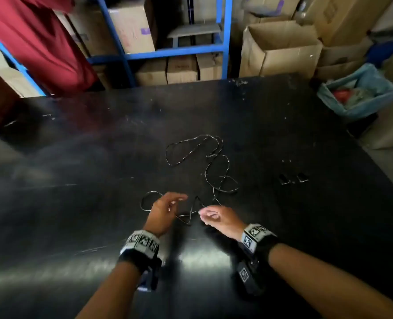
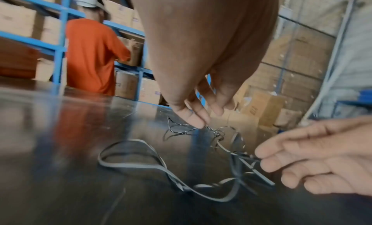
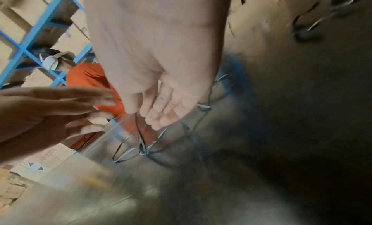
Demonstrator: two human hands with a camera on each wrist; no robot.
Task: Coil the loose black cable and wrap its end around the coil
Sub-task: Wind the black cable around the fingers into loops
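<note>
A thin loose black cable [image 1: 205,172] sprawls in open loops over the middle of a black table [image 1: 99,157], running toward me. Its near end lies between my hands. My right hand [image 1: 202,212] pinches a raised stretch of the cable between thumb and fingertips; in the left wrist view that hand [image 2: 261,160] grips the strand just above the table. My left hand [image 1: 177,201] hovers beside a small near loop with fingers spread and relaxed, holding nothing. In the left wrist view flat cable loops [image 2: 128,164] lie below the left hand [image 2: 203,117]. The right wrist view is blurred.
Two small dark objects [image 1: 284,179] [image 1: 302,177] lie on the table to the right of the cable. A blue-lined bin [image 1: 358,93] stands off the right corner. Blue shelving [image 1: 223,42] with cardboard boxes lines the far side, where a person in an orange shirt [image 2: 90,53] stands.
</note>
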